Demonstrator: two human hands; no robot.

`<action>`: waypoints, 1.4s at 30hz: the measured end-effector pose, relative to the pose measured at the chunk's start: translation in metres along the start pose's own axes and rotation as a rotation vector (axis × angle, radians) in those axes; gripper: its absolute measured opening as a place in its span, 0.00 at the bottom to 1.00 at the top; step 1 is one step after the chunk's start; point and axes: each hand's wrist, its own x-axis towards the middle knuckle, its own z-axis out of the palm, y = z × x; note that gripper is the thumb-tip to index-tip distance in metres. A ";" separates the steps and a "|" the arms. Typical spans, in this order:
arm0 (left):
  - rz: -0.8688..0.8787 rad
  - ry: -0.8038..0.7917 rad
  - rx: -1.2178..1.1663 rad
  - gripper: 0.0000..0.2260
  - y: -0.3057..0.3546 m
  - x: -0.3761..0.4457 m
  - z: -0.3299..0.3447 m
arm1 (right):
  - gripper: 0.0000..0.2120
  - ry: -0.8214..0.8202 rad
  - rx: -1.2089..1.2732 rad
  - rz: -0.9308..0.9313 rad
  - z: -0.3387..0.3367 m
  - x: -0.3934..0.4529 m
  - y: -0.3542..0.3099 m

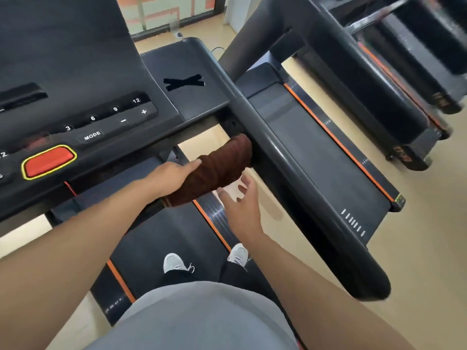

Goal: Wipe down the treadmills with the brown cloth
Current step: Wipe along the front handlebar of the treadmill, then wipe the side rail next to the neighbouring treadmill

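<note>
Apparently to wipe the treadmill handrail [290, 157], the left hand [169, 174] presses the draped brown cloth [217, 170] flat-fingered, while the right hand [240, 203], fingers loose, steadies its underside.

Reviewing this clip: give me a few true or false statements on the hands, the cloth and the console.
1. The brown cloth is draped over a bar under the console. True.
2. The left hand rests on the cloth. True.
3. The right hand grips the handrail. False: it is below the cloth, fingers spread, off the handrail.
4. The red button is covered by the cloth. False: it is uncovered, left of the cloth.
5. Both shoes stand on the belt. False: one is on the side rail.
</note>
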 end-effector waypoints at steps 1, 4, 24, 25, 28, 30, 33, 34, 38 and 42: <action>0.085 0.088 -0.021 0.27 -0.001 -0.001 0.005 | 0.36 -0.064 0.098 0.153 -0.003 0.005 0.000; 0.280 0.368 -0.097 0.13 -0.006 -0.009 0.021 | 0.33 -0.276 0.358 0.361 -0.005 0.020 0.003; -0.110 -0.376 -1.251 0.21 0.080 -0.130 0.209 | 0.02 -0.216 -0.080 -0.386 -0.220 -0.047 -0.028; -0.098 -0.357 -1.215 0.18 0.085 -0.134 0.225 | 0.04 -0.224 -0.193 -0.400 -0.237 -0.049 -0.025; -0.051 -0.202 -1.249 0.14 0.102 -0.146 0.263 | 0.15 -0.178 -0.556 -0.374 -0.284 -0.051 -0.012; -0.002 -0.065 -1.350 0.12 0.112 -0.153 0.277 | 0.24 -0.171 -0.757 -0.309 -0.308 -0.052 -0.005; 0.076 0.003 -1.538 0.15 0.126 -0.165 0.281 | 0.28 -0.226 -0.839 -0.253 -0.330 -0.054 0.005; 0.104 -0.005 -1.572 0.17 0.131 -0.171 0.280 | 0.27 -0.222 -0.810 -0.271 -0.337 -0.055 0.007; 0.328 0.012 -1.525 0.18 0.142 -0.205 0.261 | 0.24 -0.066 -0.505 -0.432 -0.375 -0.077 0.004; 0.549 0.030 -1.305 0.17 0.145 -0.221 0.255 | 0.19 0.160 -0.389 -0.724 -0.405 -0.100 -0.006</action>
